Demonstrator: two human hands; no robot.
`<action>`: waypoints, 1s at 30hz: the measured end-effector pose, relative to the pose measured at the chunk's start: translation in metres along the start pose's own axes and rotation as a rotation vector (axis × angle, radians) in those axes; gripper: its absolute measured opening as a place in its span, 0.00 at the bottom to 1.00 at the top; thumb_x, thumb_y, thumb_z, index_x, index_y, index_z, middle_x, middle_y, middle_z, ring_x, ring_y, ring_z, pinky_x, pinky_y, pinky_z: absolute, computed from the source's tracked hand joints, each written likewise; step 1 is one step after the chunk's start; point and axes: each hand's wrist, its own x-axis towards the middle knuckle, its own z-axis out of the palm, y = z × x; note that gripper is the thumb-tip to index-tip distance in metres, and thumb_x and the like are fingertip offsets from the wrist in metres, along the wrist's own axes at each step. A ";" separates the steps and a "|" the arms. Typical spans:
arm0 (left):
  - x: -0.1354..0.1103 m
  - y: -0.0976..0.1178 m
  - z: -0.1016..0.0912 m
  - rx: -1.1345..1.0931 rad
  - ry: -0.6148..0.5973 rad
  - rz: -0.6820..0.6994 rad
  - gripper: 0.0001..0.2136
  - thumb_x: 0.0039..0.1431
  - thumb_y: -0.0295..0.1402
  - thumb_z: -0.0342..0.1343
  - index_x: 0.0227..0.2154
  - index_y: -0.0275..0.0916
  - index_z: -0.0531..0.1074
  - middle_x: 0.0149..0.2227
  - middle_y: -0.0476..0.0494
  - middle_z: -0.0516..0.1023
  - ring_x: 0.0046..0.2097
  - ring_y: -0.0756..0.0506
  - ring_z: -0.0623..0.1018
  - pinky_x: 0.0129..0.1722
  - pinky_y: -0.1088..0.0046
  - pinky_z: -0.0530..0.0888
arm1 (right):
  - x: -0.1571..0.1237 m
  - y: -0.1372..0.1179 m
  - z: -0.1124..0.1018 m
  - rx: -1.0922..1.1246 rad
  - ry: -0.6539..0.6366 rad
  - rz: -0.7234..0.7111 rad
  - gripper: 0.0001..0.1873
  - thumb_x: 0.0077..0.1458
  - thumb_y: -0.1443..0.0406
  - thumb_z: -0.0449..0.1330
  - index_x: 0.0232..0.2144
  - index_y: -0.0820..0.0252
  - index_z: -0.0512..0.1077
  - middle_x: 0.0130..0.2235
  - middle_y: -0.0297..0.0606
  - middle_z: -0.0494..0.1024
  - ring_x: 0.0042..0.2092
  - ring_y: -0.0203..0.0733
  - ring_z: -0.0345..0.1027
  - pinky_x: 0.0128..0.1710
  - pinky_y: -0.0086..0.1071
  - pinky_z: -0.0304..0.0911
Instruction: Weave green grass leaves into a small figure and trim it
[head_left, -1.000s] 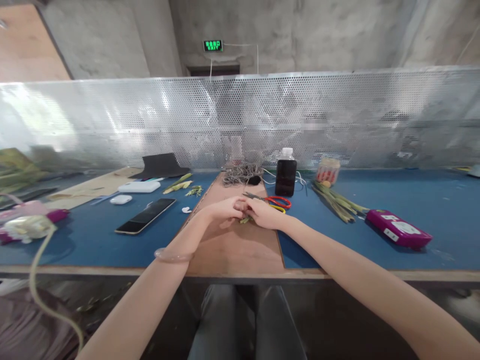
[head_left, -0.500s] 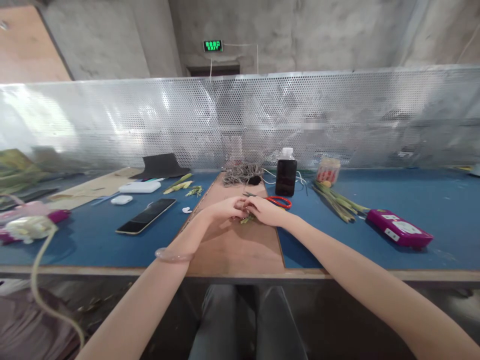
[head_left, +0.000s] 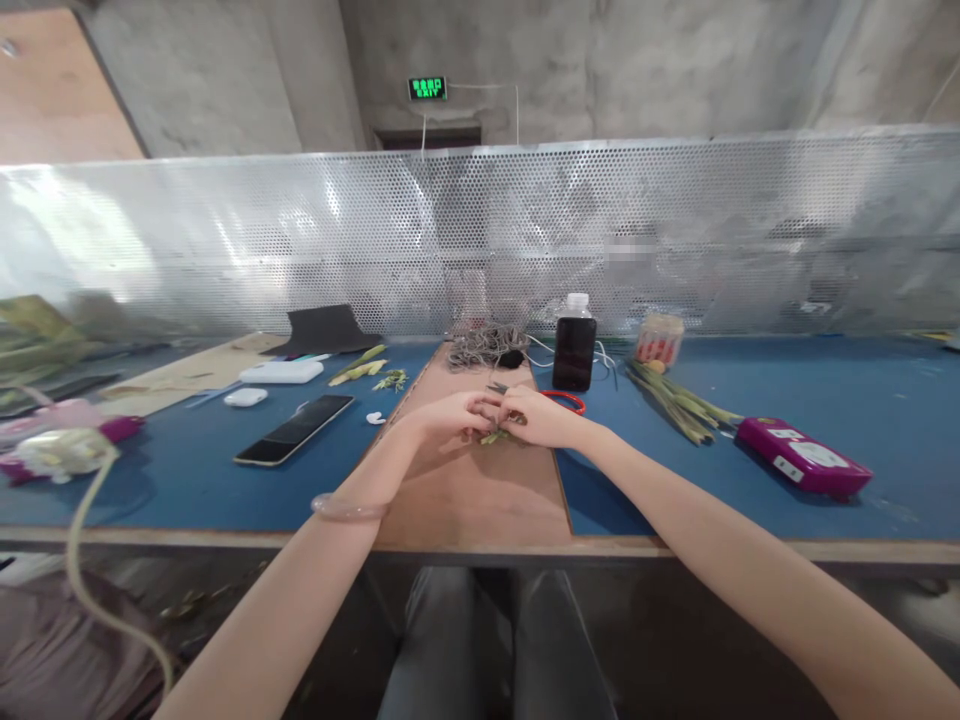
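My left hand and my right hand meet fingertip to fingertip over the brown board in the middle of the table. Both are closed in a pinch on a small piece of green leaf strip, which pokes out below the fingers. A clear bangle sits on my left forearm. Red-handled scissors lie just behind my right hand, partly hidden by it.
On the blue mat lie a phone, a white case and leaf scraps. Behind the hands are a twine bundle, a dark bottle, green stalks and a magenta box. A perforated metal screen backs the table.
Both hands have stayed together on the leaf strip and drifted slightly away from me, with the fingers shifting a little. More of the scissors is covered by my right hand.
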 end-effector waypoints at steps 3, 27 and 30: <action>0.000 0.000 0.000 -0.006 0.013 -0.035 0.23 0.45 0.28 0.53 0.47 0.36 0.62 0.35 0.42 0.74 0.26 0.52 0.72 0.25 0.77 0.66 | -0.001 0.000 0.000 0.022 -0.004 0.046 0.06 0.47 0.71 0.54 0.23 0.64 0.71 0.27 0.38 0.69 0.34 0.37 0.59 0.36 0.29 0.55; 0.001 -0.003 -0.001 -0.050 0.028 -0.027 0.20 0.44 0.28 0.54 0.44 0.34 0.66 0.32 0.42 0.75 0.27 0.52 0.72 0.26 0.77 0.67 | -0.001 -0.003 0.002 0.054 -0.032 0.067 0.06 0.46 0.71 0.55 0.26 0.63 0.73 0.28 0.37 0.73 0.31 0.35 0.61 0.34 0.28 0.56; 0.001 -0.005 -0.002 -0.070 0.030 -0.028 0.21 0.43 0.28 0.54 0.44 0.33 0.65 0.34 0.41 0.75 0.27 0.52 0.72 0.27 0.76 0.68 | -0.001 -0.004 0.002 0.054 -0.034 0.068 0.08 0.46 0.72 0.54 0.28 0.62 0.73 0.29 0.37 0.73 0.32 0.35 0.61 0.35 0.28 0.56</action>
